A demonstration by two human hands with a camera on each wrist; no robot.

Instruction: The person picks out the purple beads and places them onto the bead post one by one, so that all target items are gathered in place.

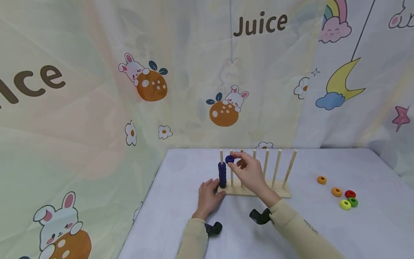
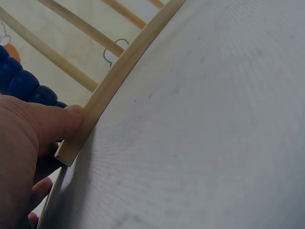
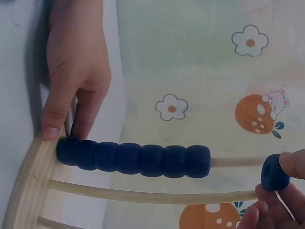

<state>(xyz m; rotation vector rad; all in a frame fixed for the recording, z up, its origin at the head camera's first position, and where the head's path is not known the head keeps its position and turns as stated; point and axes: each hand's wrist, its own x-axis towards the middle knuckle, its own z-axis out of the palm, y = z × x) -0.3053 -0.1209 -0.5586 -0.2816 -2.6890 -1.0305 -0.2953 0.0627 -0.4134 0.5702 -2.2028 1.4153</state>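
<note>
A wooden peg stand (image 1: 237, 192) has a row of upright pegs on a flat base. Dark blue beads (image 3: 128, 157) are stacked on its leftmost peg, the top of which sticks out bare. My left hand (image 1: 208, 199) grips the left end of the base, thumb on the front edge and fingers behind, as the left wrist view shows. Between thumb and fingertips my right hand (image 1: 250, 172) pinches a single blue bead (image 3: 272, 174). That bead is up by the tops of the first two pegs; whether it touches either one, I cannot tell.
Right of the stand, loose beads lie on the white tabletop: an orange bead (image 1: 321, 180), a second orange bead (image 1: 336, 192), a red bead (image 1: 350, 194), a green bead (image 1: 353, 202) and a yellow-green bead (image 1: 345, 205). A printed curtain (image 1: 187, 72) hangs behind the table.
</note>
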